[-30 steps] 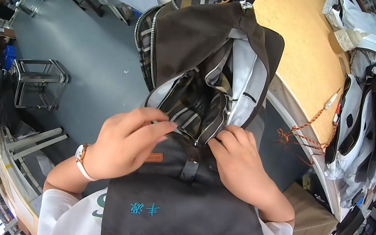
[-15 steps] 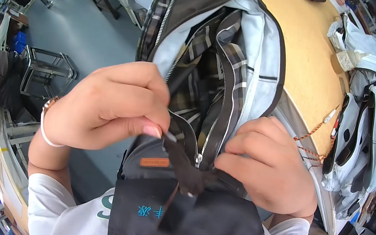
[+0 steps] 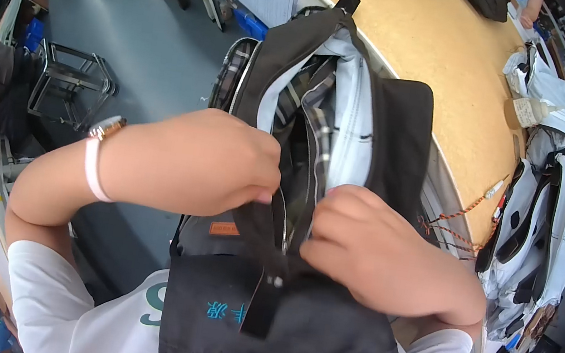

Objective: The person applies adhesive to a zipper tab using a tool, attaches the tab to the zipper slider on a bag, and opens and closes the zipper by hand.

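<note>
A dark backpack (image 3: 405,125) lies in front of me with its mouth spread apart. Inside show a plaid lining (image 3: 318,102) and a pale blue-white backing (image 3: 355,122). The zipper (image 3: 284,238) of the opening runs down between my hands to its lower end. My left hand (image 3: 226,165) is closed, pinching the bag's left edge by the zipper. On the opposite side my right hand (image 3: 376,255) has its fingers curled closed around the dark edge of the opening. Fabric and knuckles hide both sets of fingertips. A dark strap (image 3: 262,311) hangs below the zipper end.
A wooden-topped table (image 3: 450,63) curves along the right. On it lie pale unfinished bag pieces (image 3: 559,215), a bottle (image 3: 528,111) and orange cords (image 3: 461,212). A metal stool (image 3: 72,82) stands on the floor at left. A dark apron (image 3: 317,340) covers my front.
The bag has shifted lower and its right side has turned outward, showing dark outer fabric. My hands have come closer together, and the bag's opening has narrowed.
</note>
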Action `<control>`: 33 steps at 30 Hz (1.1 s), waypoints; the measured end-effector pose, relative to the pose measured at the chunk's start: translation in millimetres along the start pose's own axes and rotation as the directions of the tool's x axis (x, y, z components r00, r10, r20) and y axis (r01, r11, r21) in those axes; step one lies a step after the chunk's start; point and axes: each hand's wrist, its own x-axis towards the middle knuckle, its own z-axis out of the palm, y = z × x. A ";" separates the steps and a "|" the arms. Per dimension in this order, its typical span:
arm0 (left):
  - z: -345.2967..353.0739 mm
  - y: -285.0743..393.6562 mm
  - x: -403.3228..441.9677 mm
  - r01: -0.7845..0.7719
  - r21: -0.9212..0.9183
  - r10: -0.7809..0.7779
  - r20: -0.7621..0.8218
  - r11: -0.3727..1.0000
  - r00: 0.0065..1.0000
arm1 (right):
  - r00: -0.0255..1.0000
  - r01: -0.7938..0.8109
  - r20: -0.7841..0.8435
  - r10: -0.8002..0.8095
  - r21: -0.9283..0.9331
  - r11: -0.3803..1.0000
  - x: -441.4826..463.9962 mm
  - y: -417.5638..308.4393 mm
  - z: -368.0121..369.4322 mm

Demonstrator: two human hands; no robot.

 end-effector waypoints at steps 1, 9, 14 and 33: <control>9.3 -0.2 -1.1 0.052 0.156 -0.048 -0.028 0.986 0.998 | 0.998 -0.060 0.026 0.059 0.033 0.998 3.0 7.7 8.0; -0.7 -7.2 34.2 -0.036 0.281 0.028 0.033 0.959 0.999 | 0.993 -0.045 -0.117 0.033 -0.099 0.994 13.2 30.9 11.9; -4.5 -30.2 61.0 0.027 -0.151 0.017 0.286 0.988 0.958 | 0.992 -0.040 -0.124 0.032 -0.062 0.997 10.9 41.5 11.6; 2.1 -73.2 93.6 0.261 -0.596 0.253 0.640 0.759 0.726 | 0.999 0.033 -0.025 -0.023 0.488 0.872 22.1 80.3 13.1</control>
